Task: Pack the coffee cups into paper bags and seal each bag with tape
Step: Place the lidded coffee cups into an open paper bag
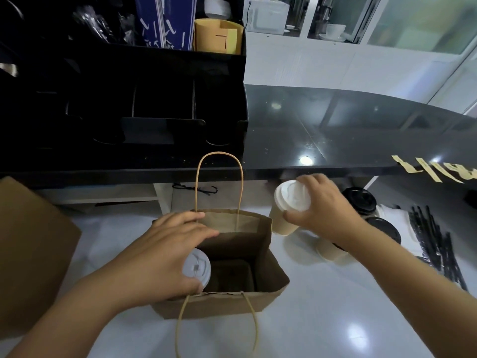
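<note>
An open brown paper bag (260, 244) with twine handles stands on the white counter in front of me. My left hand (165, 257) grips a white-lidded coffee cup (196, 267) by its lid, inside the bag's left side. To the right of the bag, my right hand (322, 205) holds a second brown cup with a white lid (289, 202) by the lid rim, tilted and raised slightly above the counter.
Black-lidded cups (360, 201) and another brown cup (330, 250) stand at the right, beside several black straws (436, 244). A cardboard box (31, 249) sits at the left. A black raised counter (335, 140) and a black organiser (154, 99) lie behind.
</note>
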The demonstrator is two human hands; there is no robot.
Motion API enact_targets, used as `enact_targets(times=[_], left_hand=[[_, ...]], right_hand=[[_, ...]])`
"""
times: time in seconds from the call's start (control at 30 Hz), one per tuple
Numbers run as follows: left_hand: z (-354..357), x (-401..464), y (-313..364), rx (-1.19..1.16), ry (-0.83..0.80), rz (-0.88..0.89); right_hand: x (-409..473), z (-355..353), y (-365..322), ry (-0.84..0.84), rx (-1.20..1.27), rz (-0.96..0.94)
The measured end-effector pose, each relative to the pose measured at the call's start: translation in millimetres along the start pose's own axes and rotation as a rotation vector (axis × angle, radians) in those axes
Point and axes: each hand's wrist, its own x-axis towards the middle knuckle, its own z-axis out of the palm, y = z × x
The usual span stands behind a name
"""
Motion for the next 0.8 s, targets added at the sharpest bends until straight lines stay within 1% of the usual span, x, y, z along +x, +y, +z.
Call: enact_targets(times=[0.13, 0.2, 0.3, 0.37, 0.43, 0.57, 0.67, 0.8], left_hand=[[0.6, 2.2, 0.1, 0.054, -0.002, 0.009], [1.6, 2.6, -0.3, 0.081, -0.009, 0.027], [4.1, 2.8, -0.3, 0.110, -0.008, 0.056], [5.2, 2.7, -0.5, 0.103, 0.010, 0.069], [5.7, 2.3, -1.2, 0.077, 0.037, 0.070], [6.2, 2.2, -2.2, 0.050, 0.055, 0.048], [5.5, -0.5, -2.3, 0.030, 0.065, 0.011], [2.4, -8.8, -1.7, -0.007, 0.052, -0.038]], right_hand=[[-17.4, -45.7, -19.6, 0.113, 0.098, -0.035], [-26.8, -68.0, -31.5, 0.155, 0.202, -0.053], [-39.7, -90.7, -52.2, 0.147, 0.389, -0.110], [-44.1, -91.6, -64.1, 0.100, 0.409, -0.155], [-45.4, -80.1, -73.7, 0.020, 0.356, -0.183], [-42.4, -48.1, -87.0, -0.137, 0.060, -0.278], [-42.4, -28.7, -93.9, -0.256, -0.114, -0.340], [-45.0, -13.2, -101.1, -0.338, -0.211, -0.369]])
